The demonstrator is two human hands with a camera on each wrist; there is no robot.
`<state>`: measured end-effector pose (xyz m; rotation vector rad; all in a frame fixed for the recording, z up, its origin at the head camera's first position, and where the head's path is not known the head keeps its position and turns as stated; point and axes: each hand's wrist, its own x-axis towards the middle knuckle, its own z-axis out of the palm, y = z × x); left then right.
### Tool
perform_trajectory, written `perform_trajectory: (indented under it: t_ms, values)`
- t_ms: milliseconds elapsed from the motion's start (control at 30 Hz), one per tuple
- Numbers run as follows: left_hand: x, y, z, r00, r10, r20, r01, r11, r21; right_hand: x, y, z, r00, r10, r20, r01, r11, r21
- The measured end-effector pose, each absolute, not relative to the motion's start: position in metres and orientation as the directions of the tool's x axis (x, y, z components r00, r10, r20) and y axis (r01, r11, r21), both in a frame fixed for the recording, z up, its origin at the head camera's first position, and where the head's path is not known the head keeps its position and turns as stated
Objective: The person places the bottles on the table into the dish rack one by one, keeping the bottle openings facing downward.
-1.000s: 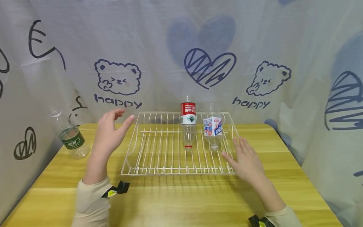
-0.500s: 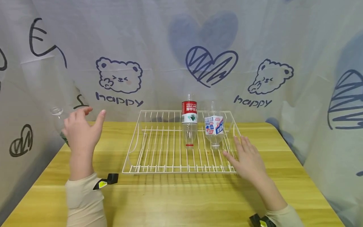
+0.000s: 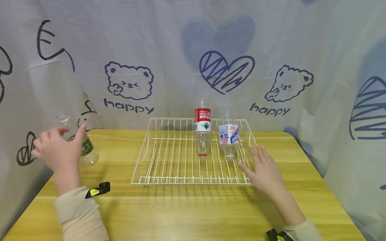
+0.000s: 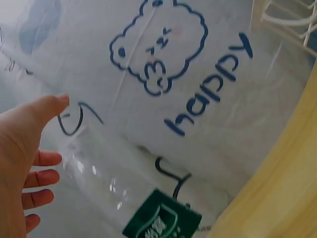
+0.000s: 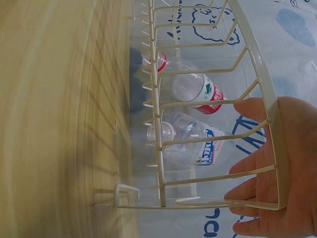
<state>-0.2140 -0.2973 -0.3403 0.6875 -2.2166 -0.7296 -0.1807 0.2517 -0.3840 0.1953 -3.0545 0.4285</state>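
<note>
My left hand [image 3: 60,152] is beside a clear plastic bottle with a green label [image 3: 87,147], which stands at the table's left. Its thumb and fingers are spread apart; in the left wrist view they are just off the bottle's clear upper part [image 4: 96,173]. My right hand [image 3: 265,170] lies at the right front corner of a white wire rack [image 3: 169,183], fingers extended. Two clear bottles stand neck down in the rack: one has a red-and-white label [image 3: 202,119], the other a white-and-blue label [image 3: 228,134]. Part of the green label is hidden behind my left thumb.
A wooden table [image 3: 187,211] carries the rack and the green-labelled bottle. Pale curtains [image 3: 175,73] with bear and heart drawings hang behind and at both sides. The rack's left half shows bare wires.
My left hand has moved left, from near the rack's left side across to the green-labelled bottle. The right hand stays at the rack's corner; the bottles in the rack stay as they were.
</note>
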Motion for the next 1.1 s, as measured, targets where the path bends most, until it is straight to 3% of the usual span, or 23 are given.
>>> perform_trajectory:
  t_ms: [100,400,867,1100]
  values:
    - [-0.213,-0.309,-0.347,-0.636,-0.650,0.416,-0.282,0.697,0.659,-0.181,0.252,-0.385,-0.991,-0.117,0.071,-0.132,0.953,-0.273]
    - [-0.217,-0.339,-0.385,-0.774,-0.603,0.191,-0.418,0.715,0.560,-0.181,0.253,-0.383,-0.991,-0.115,0.066,-0.129,0.952,-0.277]
    - [-0.223,-0.354,-0.433,-0.823,-0.567,-0.027,-0.513,0.724,0.460,-0.182,0.253,-0.385,-0.991,-0.115,0.065,-0.128,0.952,-0.278]
    - [-0.224,-0.356,-0.445,-0.823,-0.565,-0.055,-0.525,0.720,0.454,-0.182,0.252,-0.385,-0.991,-0.117,0.065,-0.131,0.951,-0.281]
